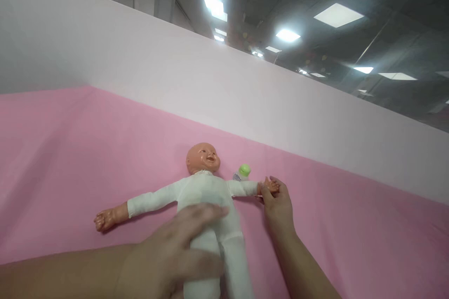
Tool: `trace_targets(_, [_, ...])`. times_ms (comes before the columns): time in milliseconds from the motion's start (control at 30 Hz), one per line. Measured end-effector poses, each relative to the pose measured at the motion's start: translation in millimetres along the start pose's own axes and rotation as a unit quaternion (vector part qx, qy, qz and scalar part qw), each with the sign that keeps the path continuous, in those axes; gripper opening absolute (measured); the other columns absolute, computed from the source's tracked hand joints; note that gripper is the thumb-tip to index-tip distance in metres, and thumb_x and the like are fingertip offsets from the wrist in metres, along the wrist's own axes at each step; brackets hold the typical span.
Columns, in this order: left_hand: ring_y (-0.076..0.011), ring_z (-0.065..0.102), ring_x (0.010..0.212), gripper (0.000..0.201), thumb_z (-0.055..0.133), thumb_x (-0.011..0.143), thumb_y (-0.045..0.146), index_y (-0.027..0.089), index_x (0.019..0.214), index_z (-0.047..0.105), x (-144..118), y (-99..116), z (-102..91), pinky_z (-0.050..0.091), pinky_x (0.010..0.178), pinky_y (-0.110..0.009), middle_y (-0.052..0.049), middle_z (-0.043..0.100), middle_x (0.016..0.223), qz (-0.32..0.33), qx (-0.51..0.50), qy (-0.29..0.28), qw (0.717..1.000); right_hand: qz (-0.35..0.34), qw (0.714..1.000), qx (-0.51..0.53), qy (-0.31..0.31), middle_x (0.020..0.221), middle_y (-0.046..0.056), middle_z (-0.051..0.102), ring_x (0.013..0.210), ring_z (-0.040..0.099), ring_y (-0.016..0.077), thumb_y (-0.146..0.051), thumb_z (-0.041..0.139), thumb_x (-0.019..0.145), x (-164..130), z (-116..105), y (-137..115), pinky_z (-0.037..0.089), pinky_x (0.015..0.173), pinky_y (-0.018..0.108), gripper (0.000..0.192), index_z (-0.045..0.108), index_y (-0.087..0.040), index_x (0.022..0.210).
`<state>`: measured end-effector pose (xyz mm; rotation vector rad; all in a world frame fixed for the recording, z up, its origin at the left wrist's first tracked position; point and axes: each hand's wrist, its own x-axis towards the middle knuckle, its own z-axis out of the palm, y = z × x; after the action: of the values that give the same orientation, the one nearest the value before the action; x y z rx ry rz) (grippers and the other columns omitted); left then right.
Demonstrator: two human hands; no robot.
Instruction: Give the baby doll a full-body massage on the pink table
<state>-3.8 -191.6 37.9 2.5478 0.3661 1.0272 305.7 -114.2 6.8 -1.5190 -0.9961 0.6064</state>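
A baby doll (210, 191) with a hard plastic head and a white cloth body lies on its back, arms spread to both sides. My right hand (277, 203) is closed around the doll's hand at the right, thumb on top. Over the doll's lower belly and leg is my left hand (178, 247), blurred, with thumb and fingers apart and nothing held. Whether it touches the cloth I cannot tell. Part of the doll's legs is hidden by this hand and the lower picture edge. A small clear bottle with a green cap (244, 170) stands behind the doll's right-side arm.
Pink cloth (70, 159) covers the surface under the doll, with some creases. Behind it rises a white partition (210, 84) running across the view. Ceiling lights (338, 15) show above the partition.
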Motion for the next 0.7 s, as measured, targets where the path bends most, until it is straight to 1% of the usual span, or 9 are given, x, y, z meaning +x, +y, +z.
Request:
trace_targets(100, [-0.0396,0.025,0.152,0.048,0.063,0.074,0.012,0.027,0.121,0.065,-0.2,-17.1,-7.7,0.038,0.118,-0.054,-0.006,0.023,0.167,-0.049,0.014,0.029,0.998,-0.094,0.995,0.010,-0.032,0.125,0.009,0.071,0.104,0.073,0.0252,-0.050,0.077,0.081,-24.5,15.2,-10.2,0.061,0.089,0.038,0.058,0.058,-0.022,0.129])
trace_targets(167, [-0.0398,0.020,0.154,0.050,0.062,0.073,0.010,0.027,0.120,0.066,0.0,-30.0,-9.0,0.035,0.119,-0.056,-0.004,0.017,0.169,-0.078,0.000,0.029,0.997,-0.163,0.980,-0.038,-0.107,0.122,0.008,0.073,0.098,0.074,0.0238,-0.042,0.072,0.087,-40.3,25.8,-13.7,0.062,0.088,0.040,0.043,0.062,-0.024,0.125])
trace_targets(233, [-0.0397,0.020,0.154,0.053,0.062,0.071,0.008,0.028,0.120,0.067,-0.4,-41.3,-6.4,0.032,0.121,-0.056,-0.002,0.012,0.170,-0.101,-0.010,0.034,0.994,-0.266,0.941,-0.117,-0.171,0.122,0.008,0.073,0.105,0.072,0.0251,-0.031,0.064,0.091,-51.1,33.4,-14.8,0.059,0.096,0.045,0.032,0.067,-0.026,0.123])
trace_targets(300, [-0.0390,0.022,0.154,0.057,0.062,0.069,0.006,0.029,0.122,0.068,-1.4,-50.3,-1.5,0.029,0.123,-0.056,-0.001,0.011,0.170,-0.116,-0.015,0.046,0.992,-0.363,0.891,-0.185,-0.199,0.129,0.007,0.071,0.120,0.064,0.0270,-0.022,0.058,0.093,-55.6,36.6,-14.2,0.052,0.107,0.050,0.037,0.067,-0.028,0.128])
trace_targets(367, [-0.0382,0.023,0.154,0.059,0.062,0.069,0.005,0.029,0.121,0.069,-2.7,-57.2,3.2,0.028,0.123,-0.055,-0.001,0.015,0.170,-0.130,-0.020,0.054,0.990,-0.410,0.857,-0.231,-0.211,0.138,0.005,0.066,0.131,0.056,0.0286,-0.019,0.054,0.093,-55.7,36.0,-12.6,0.047,0.112,0.054,0.043,0.064,-0.030,0.134])
trace_targets(467, [-0.0379,0.023,0.153,0.056,0.063,0.069,0.005,0.028,0.119,0.070,-3.3,-63.9,6.4,0.028,0.123,-0.054,-0.002,0.019,0.168,-0.150,-0.036,0.047,0.987,-0.413,0.839,-0.270,-0.229,0.147,0.003,0.060,0.140,0.048,0.0299,-0.020,0.052,0.096,-53.6,33.6,-9.7,0.043,0.114,0.057,0.045,0.062,-0.033,0.138])
trace_targets(533, [-0.0384,0.022,0.154,0.054,0.064,0.069,0.006,0.027,0.118,0.070,-2.4,-64.4,5.4,0.028,0.123,-0.055,-0.002,0.017,0.169,-0.156,-0.046,0.043,0.986,-0.401,0.845,-0.266,-0.235,0.149,0.003,0.057,0.141,0.046,0.0293,-0.022,0.053,0.095,-52.6,33.7,-7.9,0.042,0.116,0.057,0.044,0.062,-0.033,0.137])
trace_targets(633, [-0.0392,0.020,0.154,0.053,0.065,0.070,0.008,0.028,0.118,0.069,0.0,-55.4,1.0,0.028,0.123,-0.057,-0.003,0.017,0.169,-0.151,-0.034,0.039,0.987,-0.352,0.880,-0.235,-0.216,0.142,0.007,0.062,0.133,0.055,0.0294,-0.027,0.060,0.091,-50.9,36.7,-6.8,0.045,0.113,0.053,0.044,0.062,-0.029,0.136])
trace_targets(700, [-0.0393,0.023,0.153,0.050,0.068,0.071,0.010,0.028,0.118,0.069,1.5,-42.3,-2.4,0.030,0.122,-0.056,-0.004,0.023,0.168,-0.130,-0.022,0.024,0.991,-0.304,0.906,-0.218,-0.198,0.133,0.008,0.067,0.125,0.060,0.0304,-0.033,0.065,0.088,-48.5,38.6,-7.2,0.048,0.109,0.052,0.047,0.062,-0.027,0.134])
